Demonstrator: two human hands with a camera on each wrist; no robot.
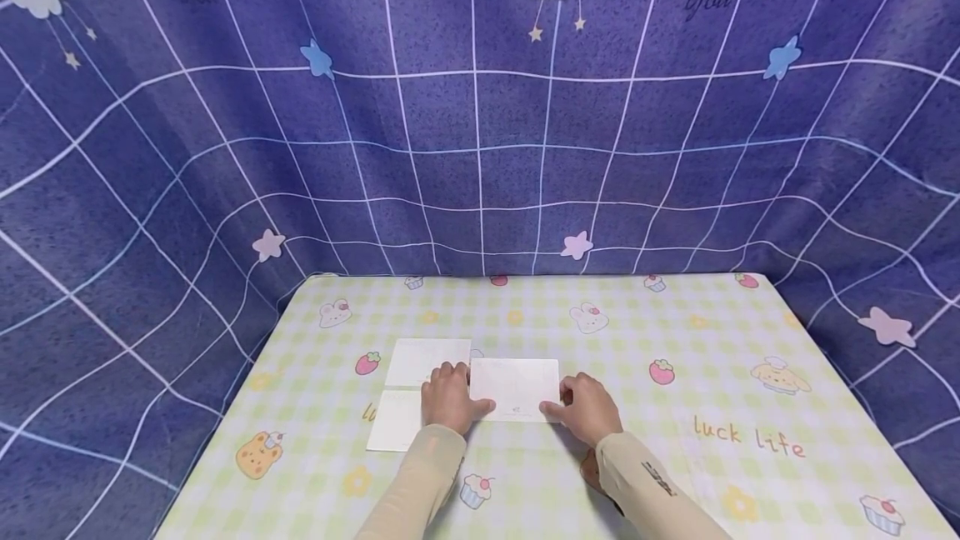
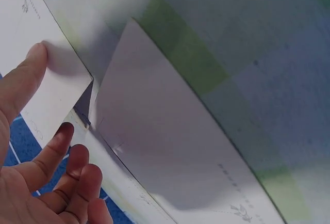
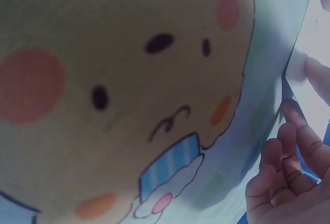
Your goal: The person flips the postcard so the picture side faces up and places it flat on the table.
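A white rectangular card (image 1: 515,388) with small faint print along its near edge is held between the two hands in the head view. My left hand (image 1: 452,400) pinches its left edge, thumb on top and a fingertip beneath, as the left wrist view shows. At the right edge, my right hand (image 1: 587,408) grips it the same way. Two more white cards lie on the left: an upper one (image 1: 420,359) and a lower one (image 1: 392,421), partly covered by my left hand. In the left wrist view, a card (image 2: 160,126) lies below the held one.
A green-and-white checked tablecloth (image 1: 720,482) printed with cartoon animals, strawberries and cupcakes covers the table. Blue curtains (image 1: 517,115) with a white grid and stars surround its back and sides.
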